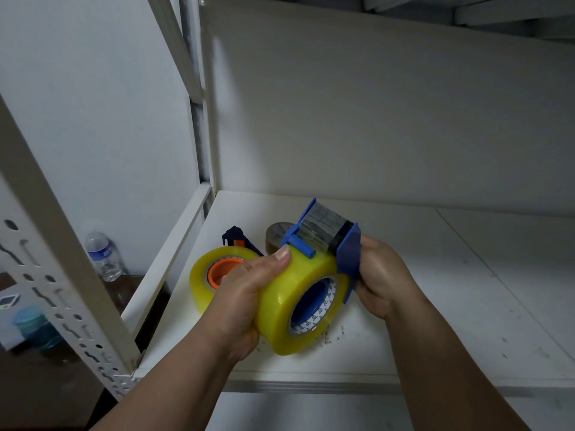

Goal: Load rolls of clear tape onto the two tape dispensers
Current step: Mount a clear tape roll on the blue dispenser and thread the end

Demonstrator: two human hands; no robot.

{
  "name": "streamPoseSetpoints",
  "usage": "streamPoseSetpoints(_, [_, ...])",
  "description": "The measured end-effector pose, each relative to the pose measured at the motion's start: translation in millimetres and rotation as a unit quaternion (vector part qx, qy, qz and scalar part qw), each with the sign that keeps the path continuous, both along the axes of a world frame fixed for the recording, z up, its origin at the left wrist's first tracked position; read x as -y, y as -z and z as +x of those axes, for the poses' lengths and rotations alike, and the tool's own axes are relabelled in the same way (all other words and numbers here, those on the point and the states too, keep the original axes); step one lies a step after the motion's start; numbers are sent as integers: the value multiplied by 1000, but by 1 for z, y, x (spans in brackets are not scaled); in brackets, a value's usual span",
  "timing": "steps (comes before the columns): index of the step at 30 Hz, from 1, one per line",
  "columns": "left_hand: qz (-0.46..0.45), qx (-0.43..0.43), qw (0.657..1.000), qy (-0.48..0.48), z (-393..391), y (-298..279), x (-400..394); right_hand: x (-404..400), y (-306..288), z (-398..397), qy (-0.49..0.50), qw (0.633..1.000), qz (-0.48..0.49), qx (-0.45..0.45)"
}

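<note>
I hold a blue tape dispenser (348, 247) above the white shelf (435, 290), with a yellowish clear tape roll (286, 309) seated on its blue hub. My left hand (245, 293) wraps the roll from the left, thumb on top. My right hand (379, 275) grips the dispenser's blue side plate. A strip of tape runs up over the dispenser's front blade. Behind my left hand, a second clear roll (202, 275) sits on the orange hub of a dark blue and orange dispenser (236, 237), resting on the shelf.
A brownish tape roll (275, 234) lies on the shelf behind the blue dispenser. A white perforated rack post (62, 244) stands at the left. Beyond it are a plastic water bottle (104, 253) and a blue-lidded jar (34, 328).
</note>
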State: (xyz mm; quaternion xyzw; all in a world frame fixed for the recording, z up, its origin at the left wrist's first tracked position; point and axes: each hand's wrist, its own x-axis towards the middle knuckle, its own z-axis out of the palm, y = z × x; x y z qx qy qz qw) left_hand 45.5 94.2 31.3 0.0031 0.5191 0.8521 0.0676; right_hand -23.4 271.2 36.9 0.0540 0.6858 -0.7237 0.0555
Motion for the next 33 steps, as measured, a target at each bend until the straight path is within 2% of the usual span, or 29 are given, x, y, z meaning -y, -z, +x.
streamPoseSetpoints(3, [8, 3, 1000, -5, -2, 3, 1, -5, -12, 2, 11, 996, 19, -86])
streamPoseSetpoints(5, [15, 2, 1000, -5, -4, 3, 1, -2, -12, 3, -35, 992, 2, -118])
streamPoseSetpoints(8, [51, -4, 999, -4, -4, 2, -1, 2, -6, 5, -78, 993, 14, -87])
streamPoseSetpoints(12, [101, 9, 995, -8, -9, 5, 0, 3, -15, 8, -133, 981, 46, -130])
streamPoseSetpoints(18, [132, 51, 990, -24, -11, 5, -1, 0, -5, 2, -123, 982, 102, -96])
streamPoseSetpoints(22, [140, 72, 987, -41, -15, 6, 1, -1, 7, 9, -137, 982, 52, -121])
streamPoseSetpoints(33, [177, 113, 978, 13, -26, 7, -2, -4, 19, 15, -164, 977, -24, -133])
